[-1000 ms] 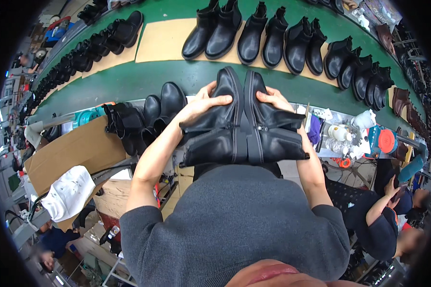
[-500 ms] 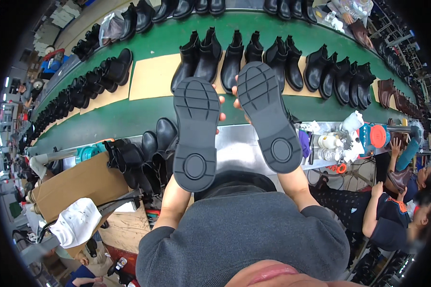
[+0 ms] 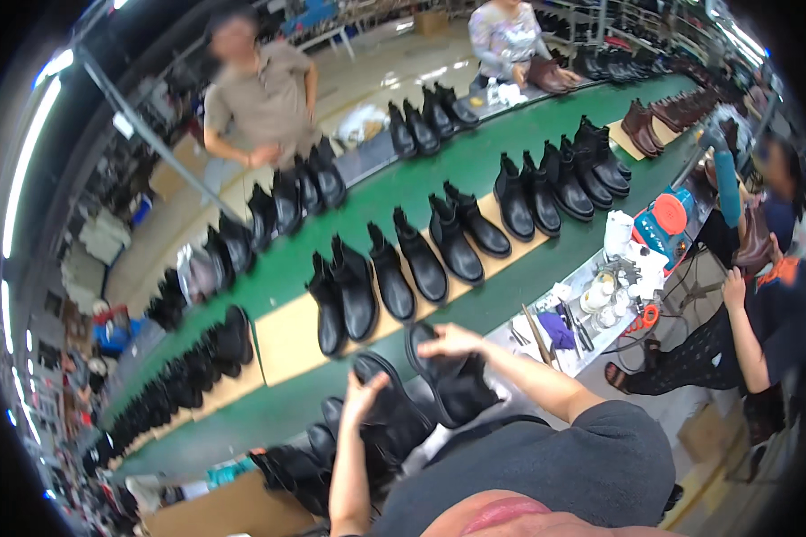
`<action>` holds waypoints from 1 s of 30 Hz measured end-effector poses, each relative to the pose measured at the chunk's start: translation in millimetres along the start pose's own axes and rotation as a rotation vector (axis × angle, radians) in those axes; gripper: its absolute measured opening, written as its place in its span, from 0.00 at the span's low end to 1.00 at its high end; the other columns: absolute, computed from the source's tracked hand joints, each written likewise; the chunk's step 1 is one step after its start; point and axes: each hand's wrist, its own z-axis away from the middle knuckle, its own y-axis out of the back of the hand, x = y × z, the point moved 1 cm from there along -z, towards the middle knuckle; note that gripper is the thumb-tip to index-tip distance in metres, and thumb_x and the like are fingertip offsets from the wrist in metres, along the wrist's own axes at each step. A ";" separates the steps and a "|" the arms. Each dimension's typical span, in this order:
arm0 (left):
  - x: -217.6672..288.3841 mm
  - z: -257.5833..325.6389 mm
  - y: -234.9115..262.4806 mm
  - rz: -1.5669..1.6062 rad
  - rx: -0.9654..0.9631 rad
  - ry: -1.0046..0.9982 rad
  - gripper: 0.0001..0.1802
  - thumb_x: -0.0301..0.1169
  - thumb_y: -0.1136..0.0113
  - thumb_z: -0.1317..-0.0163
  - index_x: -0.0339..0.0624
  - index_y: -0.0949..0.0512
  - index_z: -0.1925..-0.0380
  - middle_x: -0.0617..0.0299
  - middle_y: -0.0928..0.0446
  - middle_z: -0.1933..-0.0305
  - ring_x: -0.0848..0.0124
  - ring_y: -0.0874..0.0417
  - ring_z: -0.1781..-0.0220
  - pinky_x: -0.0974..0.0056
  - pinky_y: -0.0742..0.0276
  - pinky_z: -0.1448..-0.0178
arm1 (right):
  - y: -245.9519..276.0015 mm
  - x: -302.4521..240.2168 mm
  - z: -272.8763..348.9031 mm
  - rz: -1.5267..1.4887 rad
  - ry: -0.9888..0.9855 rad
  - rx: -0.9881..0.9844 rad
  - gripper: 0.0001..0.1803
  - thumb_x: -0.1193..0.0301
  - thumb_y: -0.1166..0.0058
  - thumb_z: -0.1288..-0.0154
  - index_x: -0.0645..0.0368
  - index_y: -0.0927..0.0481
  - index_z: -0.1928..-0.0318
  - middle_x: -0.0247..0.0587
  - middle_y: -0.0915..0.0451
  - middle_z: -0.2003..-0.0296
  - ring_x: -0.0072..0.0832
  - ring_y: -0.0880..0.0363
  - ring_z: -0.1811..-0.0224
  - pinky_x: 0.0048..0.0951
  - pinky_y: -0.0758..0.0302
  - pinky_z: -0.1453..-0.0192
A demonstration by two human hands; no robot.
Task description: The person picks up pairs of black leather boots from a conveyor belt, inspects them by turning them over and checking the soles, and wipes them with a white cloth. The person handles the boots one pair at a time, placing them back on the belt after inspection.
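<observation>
Two black ankle boots, near edge of green conveyor belt (image 3: 475, 309): left boot (image 3: 392, 413) gripped at its top by left hand (image 3: 364, 394), right boot (image 3: 457, 380) w/ right hand (image 3: 452, 341) closed over its opening. Beyond them on belt, boot pairs on tan boards (image 3: 282, 336). Worker in beige shirt (image 3: 264, 94) at belt's far side.

I stand in a shoe factory: rows of black boots (image 3: 421, 259) line a long green conveyor belt (image 3: 394, 192), workers alongside.
</observation>
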 end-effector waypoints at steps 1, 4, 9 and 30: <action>-35.4 -15.3 -7.0 -0.156 -0.014 -0.033 0.59 0.45 0.27 0.56 0.29 0.54 0.34 0.39 0.35 0.39 0.52 0.31 0.38 0.55 0.35 0.35 | -25.5 15.9 -3.0 0.183 0.048 0.151 0.51 0.41 0.35 0.57 0.65 0.34 0.40 0.55 0.27 0.45 0.45 0.29 0.41 0.38 0.33 0.37; -103.6 -36.2 -29.0 -0.469 0.095 0.289 0.58 0.51 0.33 0.51 0.30 0.57 0.32 0.35 0.38 0.37 0.51 0.37 0.33 0.58 0.40 0.32 | -83.8 48.6 -4.6 0.419 -0.179 0.124 0.54 0.39 0.44 0.49 0.65 0.46 0.33 0.72 0.43 0.39 0.59 0.42 0.35 0.47 0.39 0.34; -61.6 17.1 -19.0 -0.502 0.351 -0.227 0.29 0.40 0.39 0.42 0.28 0.30 0.48 0.45 0.28 0.47 0.57 0.24 0.49 0.58 0.29 0.45 | -73.4 104.1 2.5 0.143 -0.179 0.225 0.40 0.42 0.53 0.39 0.66 0.31 0.41 0.59 0.29 0.44 0.46 0.31 0.39 0.40 0.36 0.37; -61.1 47.7 -97.9 0.073 0.058 0.192 0.15 0.27 0.40 0.44 0.27 0.25 0.59 0.52 0.20 0.62 0.62 0.19 0.63 0.60 0.24 0.57 | -67.5 89.0 41.8 -0.402 -0.433 0.243 0.54 0.38 0.49 0.45 0.68 0.47 0.33 0.62 0.38 0.38 0.54 0.33 0.39 0.50 0.26 0.45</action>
